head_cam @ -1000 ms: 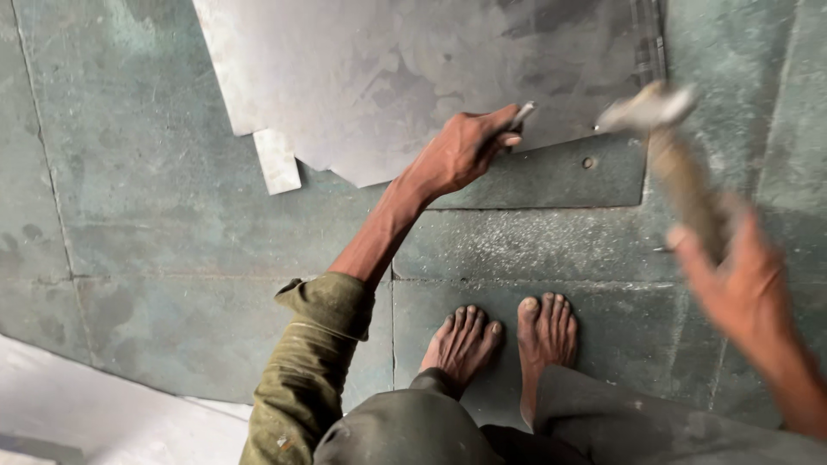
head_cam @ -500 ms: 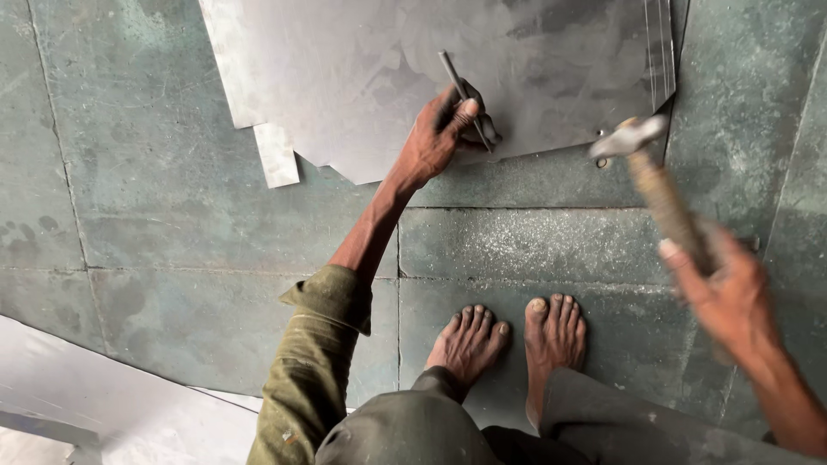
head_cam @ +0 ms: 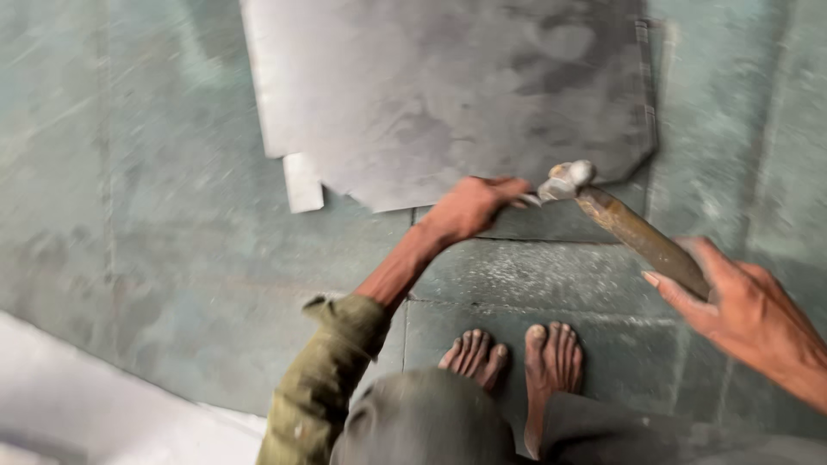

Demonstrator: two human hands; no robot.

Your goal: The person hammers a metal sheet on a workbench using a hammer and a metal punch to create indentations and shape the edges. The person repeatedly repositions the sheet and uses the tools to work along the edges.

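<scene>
Head view: right hand (head_cam: 749,314) wraps the hammer (head_cam: 633,228) handle; left hand (head_cam: 472,207) pinches a small tool at the metal sheet (head_cam: 448,95) edge, beneath the hammerhead.

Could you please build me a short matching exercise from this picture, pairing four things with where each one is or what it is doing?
Things:
1. left hand
2. right hand
3. hammer head
4. bare feet

Places or states:
A. grips the brown wooden handle
B. stand on the green stone floor, toes toward the metal sheet
C. meets a small tool at the sheet's near edge
D. pinches that small tool at the sheet's edge

Pairs: 1-D, 2-A, 3-C, 4-B
</scene>
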